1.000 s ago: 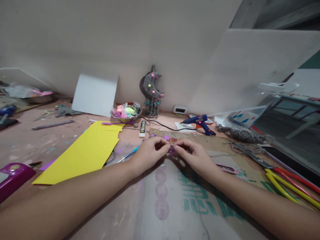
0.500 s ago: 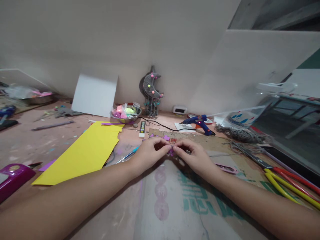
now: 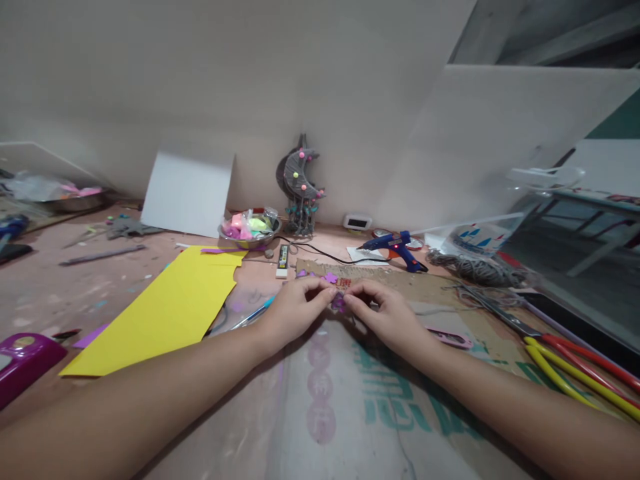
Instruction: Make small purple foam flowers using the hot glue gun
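Between my two hands is a small purple paper flower (image 3: 339, 303), pinched at its edges over the cardboard. My left hand (image 3: 299, 308) grips its left side between thumb and forefinger. From the right, my right hand (image 3: 384, 310) pinches the other side with thumb and fingertips. Fine detail of the flower is too small to make out. Just beyond the fingers, another purple flower cutout (image 3: 331, 277) lies flat on the cardboard sheet (image 3: 425, 283). A blue pen (image 3: 257, 311) rests beside my left wrist, and a pink cutter (image 3: 451, 338) lies by my right wrist.
Yellow paper (image 3: 160, 310) lies left, near a magenta stapler-like tool (image 3: 27, 363). Behind are a bowl of colored clay (image 3: 250, 230), a grey moon ornament (image 3: 303, 177) and a blue glue gun (image 3: 397, 248) with its cord. Scissors (image 3: 555, 360), a phone (image 3: 585, 327) and grey yarn (image 3: 477, 268) are right.
Both hands stay nearly in place; the purple flower shows a little more between the fingertips, seemingly turned. The view has shifted slightly.
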